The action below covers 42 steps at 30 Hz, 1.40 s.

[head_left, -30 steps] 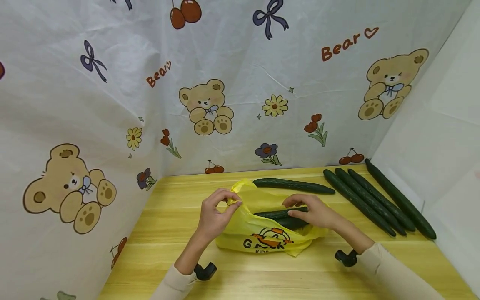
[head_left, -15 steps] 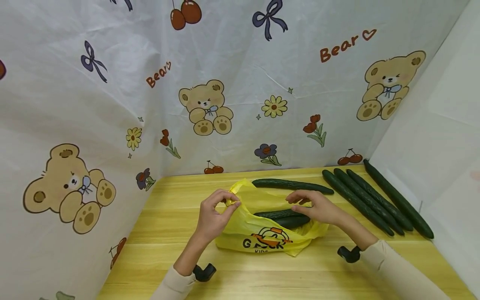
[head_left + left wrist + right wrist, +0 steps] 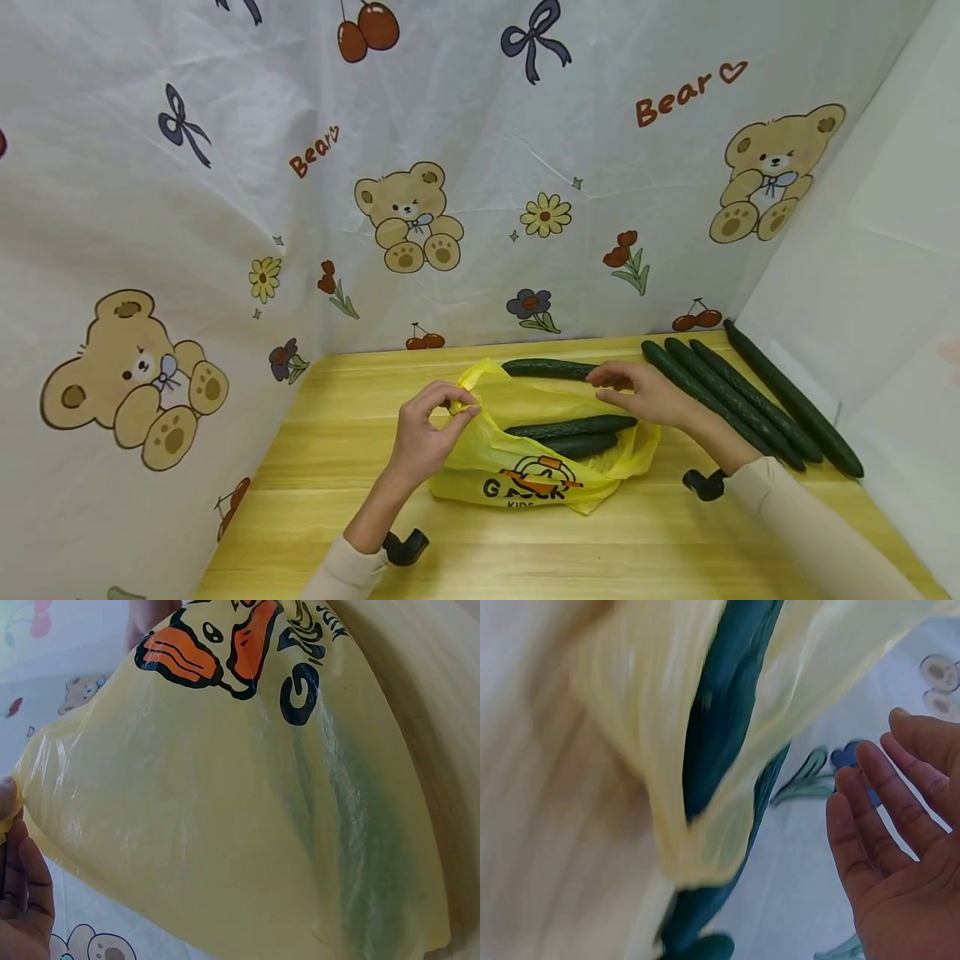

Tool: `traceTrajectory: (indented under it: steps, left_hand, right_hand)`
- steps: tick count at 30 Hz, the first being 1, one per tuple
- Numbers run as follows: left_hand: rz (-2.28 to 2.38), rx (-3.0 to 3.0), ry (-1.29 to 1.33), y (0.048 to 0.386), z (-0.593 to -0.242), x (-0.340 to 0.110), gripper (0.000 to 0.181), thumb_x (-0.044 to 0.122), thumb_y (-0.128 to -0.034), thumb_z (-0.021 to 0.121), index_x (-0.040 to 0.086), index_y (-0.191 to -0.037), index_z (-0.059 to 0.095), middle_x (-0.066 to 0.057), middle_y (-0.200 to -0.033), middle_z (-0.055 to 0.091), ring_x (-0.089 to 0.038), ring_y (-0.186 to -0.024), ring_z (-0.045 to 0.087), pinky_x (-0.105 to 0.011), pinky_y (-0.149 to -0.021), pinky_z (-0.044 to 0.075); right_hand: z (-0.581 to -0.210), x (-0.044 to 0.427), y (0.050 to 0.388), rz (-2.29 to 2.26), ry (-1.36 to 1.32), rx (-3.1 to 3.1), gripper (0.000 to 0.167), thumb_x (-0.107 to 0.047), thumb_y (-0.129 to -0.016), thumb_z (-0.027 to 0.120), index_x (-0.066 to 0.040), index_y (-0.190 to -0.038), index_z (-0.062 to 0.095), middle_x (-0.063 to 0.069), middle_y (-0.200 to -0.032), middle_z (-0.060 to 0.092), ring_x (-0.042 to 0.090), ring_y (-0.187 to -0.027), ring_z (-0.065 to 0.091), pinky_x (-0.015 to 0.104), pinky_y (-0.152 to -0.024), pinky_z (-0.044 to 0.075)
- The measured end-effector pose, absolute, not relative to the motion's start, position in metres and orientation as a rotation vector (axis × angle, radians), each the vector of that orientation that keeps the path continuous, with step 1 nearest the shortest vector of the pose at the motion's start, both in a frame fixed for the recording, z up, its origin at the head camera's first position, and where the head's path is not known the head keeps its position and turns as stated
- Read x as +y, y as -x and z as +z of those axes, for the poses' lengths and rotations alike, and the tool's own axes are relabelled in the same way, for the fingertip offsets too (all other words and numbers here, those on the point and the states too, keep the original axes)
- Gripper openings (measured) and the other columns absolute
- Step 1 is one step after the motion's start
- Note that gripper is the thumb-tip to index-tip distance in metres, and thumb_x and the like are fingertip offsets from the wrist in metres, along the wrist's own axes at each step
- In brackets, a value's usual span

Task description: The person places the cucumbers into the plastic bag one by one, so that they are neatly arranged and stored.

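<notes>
Loading cucumbers into the bag seemed to be the step in hand, with part of the lot inside and more outside. The left hand (image 3: 423,429) held a gathered bit of rim between thumb and forefinger, lifting the left end of a translucent yellow plastic bag with black and orange print (image 3: 502,450). This bag lay near the middle of a yellow wood-grained table (image 3: 487,554), its mouth gaping upward. Inside, a long dark green ridged cucumber (image 3: 573,427) rested above a second, partly hidden dark green cucumber (image 3: 581,447), the upper one's right end close to the rim.

The right hand (image 3: 648,398) gripped nothing: its fingers were spread and only gently bent, thumb apart, over the bag's right side. In the head view its fingertips overlapped a dark green cucumber lying crosswise behind the bag (image 3: 551,367); the right wrist view showed the palm bare and apart from the bag. To the right lay three dark green cucumbers side by side (image 3: 729,396), and a longer cucumber by the white side wall (image 3: 792,400).

The next move, by my judgement, called for the right hand to grasp another cucumber from outside while the left kept the rim raised; a slack right rim could snag its tip
</notes>
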<state>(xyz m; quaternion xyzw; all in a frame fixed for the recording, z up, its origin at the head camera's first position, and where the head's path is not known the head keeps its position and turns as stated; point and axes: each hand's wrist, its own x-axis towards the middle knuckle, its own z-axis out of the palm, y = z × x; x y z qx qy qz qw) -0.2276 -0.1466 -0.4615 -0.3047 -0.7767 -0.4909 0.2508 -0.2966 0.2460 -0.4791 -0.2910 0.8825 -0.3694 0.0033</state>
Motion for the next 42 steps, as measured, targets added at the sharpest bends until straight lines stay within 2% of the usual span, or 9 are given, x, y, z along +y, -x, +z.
traceTrajectory:
  steps: [4, 10, 13, 18, 25, 31, 36, 42]
  left_hand:
    - [-1.351, -2.114, 0.83, 0.228, -0.463, -0.147, 0.014, 0.008, -0.0962, 0.082, 0.021, -0.102, 0.078, -0.005, -0.099, 0.077, -0.01, -0.089, 0.065, -0.022, -0.081, 0.053]
    - [-1.365, -2.114, 0.828, 0.228, -0.467, -0.148, 0.015, 0.008, -0.0962, 0.081, 0.021, -0.102, 0.078, -0.005, -0.098, 0.077, -0.011, -0.089, 0.065, -0.022, -0.082, 0.053]
    - [-1.367, -2.117, 0.821, 0.228, -0.468, -0.147, 0.015, 0.008, -0.0961, 0.081, 0.022, -0.102, 0.078, -0.006, -0.098, 0.077, -0.011, -0.089, 0.065, -0.023, -0.082, 0.053]
    - [-1.367, -2.128, 0.816, 0.225, -0.467, -0.145, 0.016, 0.009, -0.0961, 0.082, 0.022, -0.102, 0.078, -0.008, -0.098, 0.077, -0.011, -0.089, 0.065, -0.023, -0.082, 0.053]
    - [-1.338, -2.12, 0.835, 0.227, -0.461, -0.142, 0.014, 0.01, -0.0964, 0.082, 0.022, -0.103, 0.078, -0.005, -0.098, 0.078, -0.011, -0.089, 0.065, -0.024, -0.082, 0.054]
    - [-1.321, -2.142, 0.846, 0.23, -0.46, -0.14, 0.011, 0.014, -0.097, 0.082, 0.023, -0.103, 0.078, 0.002, -0.1, 0.077, -0.01, -0.089, 0.065, -0.025, -0.081, 0.054]
    - [-1.318, -2.147, 0.839, 0.229, -0.461, -0.14, 0.011, 0.015, -0.0972, 0.082, 0.023, -0.103, 0.078, 0.003, -0.1, 0.076, -0.009, -0.089, 0.064, -0.025, -0.081, 0.054]
    - [-1.323, -2.146, 0.831, 0.227, -0.464, -0.142, 0.01, 0.015, -0.0971, 0.082, 0.023, -0.102, 0.078, 0.003, -0.099, 0.077, -0.01, -0.088, 0.064, -0.024, -0.08, 0.054]
  right_hand:
    - [-0.48, 0.261, 0.315, -1.075, 0.85, 2.821, 0.026, -0.018, -0.107, 0.069, -0.007, -0.131, 0.071, 0.017, -0.126, 0.075, 0.03, -0.111, 0.073, 0.041, -0.095, 0.062]
    - [-0.494, 0.286, 0.339, -1.004, 0.713, 2.881, 0.031, -0.016, -0.106, 0.07, -0.003, -0.134, 0.068, 0.024, -0.133, 0.071, 0.043, -0.119, 0.068, 0.062, -0.103, 0.056]
    - [-0.504, 0.296, 0.347, -0.991, 0.651, 2.878, 0.035, -0.018, -0.106, 0.071, -0.001, -0.136, 0.066, 0.026, -0.136, 0.069, 0.049, -0.124, 0.065, 0.067, -0.106, 0.052]
    - [-0.52, 0.309, 0.354, -1.011, 0.604, 2.83, 0.04, -0.018, -0.105, 0.072, 0.003, -0.137, 0.065, 0.029, -0.139, 0.066, 0.053, -0.126, 0.065, 0.067, -0.105, 0.053]
    - [-0.526, 0.317, 0.36, -1.057, 0.518, 2.817, 0.034, -0.018, -0.105, 0.072, -0.001, -0.134, 0.068, 0.027, -0.137, 0.068, 0.051, -0.125, 0.067, 0.066, -0.106, 0.053]
    - [-0.529, 0.315, 0.361, -1.011, 0.553, 2.81, 0.042, -0.018, -0.104, 0.074, 0.0, -0.14, 0.064, 0.029, -0.142, 0.065, 0.052, -0.129, 0.062, 0.067, -0.107, 0.051]
    - [-0.534, 0.311, 0.362, -0.991, 0.57, 2.827, 0.045, -0.015, -0.102, 0.075, 0.001, -0.142, 0.063, 0.03, -0.141, 0.065, 0.053, -0.131, 0.059, 0.071, -0.109, 0.047]
    - [-0.54, 0.303, 0.365, -0.943, 0.562, 2.847, 0.043, -0.015, -0.102, 0.074, 0.002, -0.141, 0.063, 0.03, -0.139, 0.065, 0.054, -0.127, 0.061, 0.07, -0.106, 0.049]
